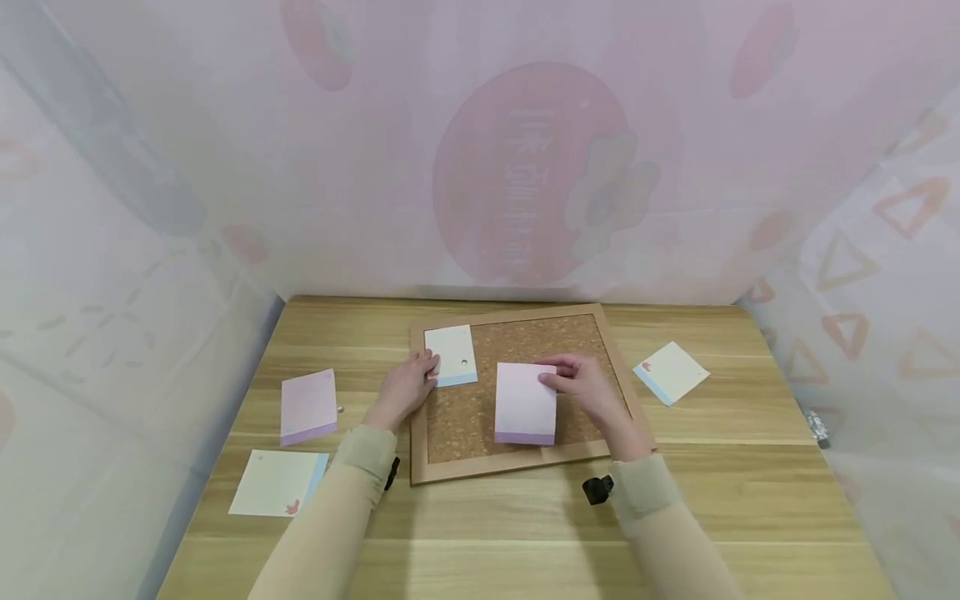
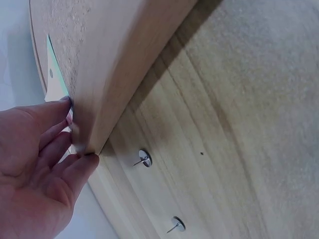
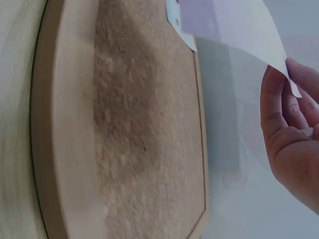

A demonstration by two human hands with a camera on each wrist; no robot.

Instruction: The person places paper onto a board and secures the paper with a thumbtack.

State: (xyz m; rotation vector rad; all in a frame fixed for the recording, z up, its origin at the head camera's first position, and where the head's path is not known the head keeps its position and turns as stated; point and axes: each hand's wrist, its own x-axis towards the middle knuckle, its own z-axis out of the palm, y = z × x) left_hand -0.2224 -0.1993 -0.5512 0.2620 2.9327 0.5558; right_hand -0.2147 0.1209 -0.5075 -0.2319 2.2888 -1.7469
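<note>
A framed cork board (image 1: 517, 333) lies on the table. At its upper left is a cream note (image 1: 452, 354) with a blue strip and a round pin head near its right edge. My left hand (image 1: 405, 387) grips the board's left frame; the left wrist view shows the thumb beside the note's edge and fingers against the frame's outer side. With thumb and fingers, my right hand (image 1: 588, 387) pinches a pink note (image 1: 525, 400) by its upper right corner. In the right wrist view this note (image 3: 234, 25) hangs above the cork, slightly bent.
Left of the board lie another pink note (image 1: 309, 407) and a cream note (image 1: 273, 483). Another cream note (image 1: 671, 372) lies to the right. Thumbtacks (image 2: 145, 158) rest point-up on the table near the left frame. Printed cloth walls (image 1: 360, 208) enclose the table.
</note>
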